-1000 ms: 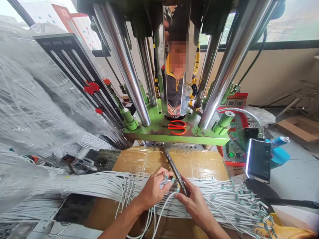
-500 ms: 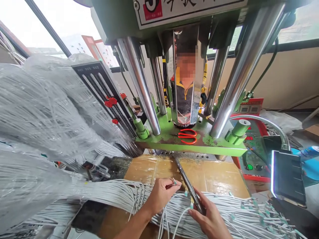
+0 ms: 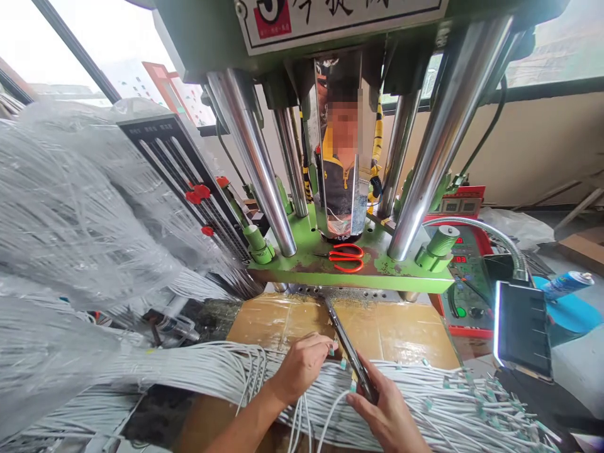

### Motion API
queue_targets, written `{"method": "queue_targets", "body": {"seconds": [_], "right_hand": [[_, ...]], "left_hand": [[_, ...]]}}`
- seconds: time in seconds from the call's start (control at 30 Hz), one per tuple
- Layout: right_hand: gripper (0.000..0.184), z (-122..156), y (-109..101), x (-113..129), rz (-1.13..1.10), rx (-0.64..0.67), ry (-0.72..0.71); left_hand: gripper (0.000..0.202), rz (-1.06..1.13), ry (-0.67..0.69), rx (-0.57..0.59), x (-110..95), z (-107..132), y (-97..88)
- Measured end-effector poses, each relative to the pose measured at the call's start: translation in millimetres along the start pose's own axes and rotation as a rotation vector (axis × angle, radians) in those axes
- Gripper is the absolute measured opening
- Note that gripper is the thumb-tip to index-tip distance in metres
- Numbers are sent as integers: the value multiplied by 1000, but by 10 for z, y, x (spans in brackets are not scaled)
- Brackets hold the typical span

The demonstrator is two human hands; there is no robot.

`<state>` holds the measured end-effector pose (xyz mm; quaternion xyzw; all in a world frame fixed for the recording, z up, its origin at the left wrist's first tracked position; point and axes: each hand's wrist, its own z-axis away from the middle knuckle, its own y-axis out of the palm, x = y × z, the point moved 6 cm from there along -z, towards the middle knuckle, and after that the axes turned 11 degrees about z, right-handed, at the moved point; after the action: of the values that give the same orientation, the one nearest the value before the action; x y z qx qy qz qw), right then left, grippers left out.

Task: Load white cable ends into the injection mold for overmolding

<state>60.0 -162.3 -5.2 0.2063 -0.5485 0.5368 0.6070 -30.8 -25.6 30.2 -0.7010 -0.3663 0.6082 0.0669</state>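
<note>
My right hand (image 3: pixel 389 412) is closed around the near end of a long, narrow dark metal bar (image 3: pixel 348 345), perhaps a mould insert. The bar slants away over a brown covered board (image 3: pixel 401 327). Several white cables with teal connectors hang along its left edge; one teal connector (image 3: pixel 353 385) sits by my right thumb. My left hand (image 3: pixel 302 368) is closed in a pinch on a cable end with a teal connector (image 3: pixel 331 350), close to the bar's left side. Its fingers partly hide that end. Beneath both hands lies a thick bundle of white cables (image 3: pixel 198 368).
A green press with steel columns (image 3: pixel 255 163) rises ahead. Red-handled scissors (image 3: pixel 346 255) lie on its green plate (image 3: pixel 302 267). Plastic-wrapped cables (image 3: pixel 70 207) are heaped at left. A red control box (image 3: pixel 472 321), a phone-like device (image 3: pixel 521 330) and a spray can (image 3: pixel 566 284) are at right.
The whole view has shifted slightly, so things appear farther left. My left hand has turned, its fingers now bringing the cable end closer to the bar. My right hand keeps its hold.
</note>
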Motion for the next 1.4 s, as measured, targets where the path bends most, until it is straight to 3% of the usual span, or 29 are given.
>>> {"method": "queue_targets", "body": {"seconds": [0.13,0.23,0.43,0.5,0.7,0.87,1.17,1.4], "right_hand": [[80,27,-15,34,-1,-12,5],[77,40,-50,-77,6,-3,-2],[76,-29,-135,-322,20,47,14],[77,-40,-144,-305,-8,45,4],[68,-19,-154,-244,-85,14,-13],[67,-27,-146,-274,-88,50,-3],[71,-9,-186,-199,-105,5,0],[73,-38,-149,-322,241,61,-34]], "left_hand": [[25,168,-200,-70,11,-50,-71],[32,369,-388,-131,35,34,-152],[32,816,-627,-581,251,321,-310],[36,782,-617,-542,252,266,-283],[19,152,-333,-211,109,-82,-224],[19,-13,-184,-25,129,-162,-148],[20,2,-150,-46,273,-154,-95],[21,-22,-149,-44,285,-214,-98]]}}
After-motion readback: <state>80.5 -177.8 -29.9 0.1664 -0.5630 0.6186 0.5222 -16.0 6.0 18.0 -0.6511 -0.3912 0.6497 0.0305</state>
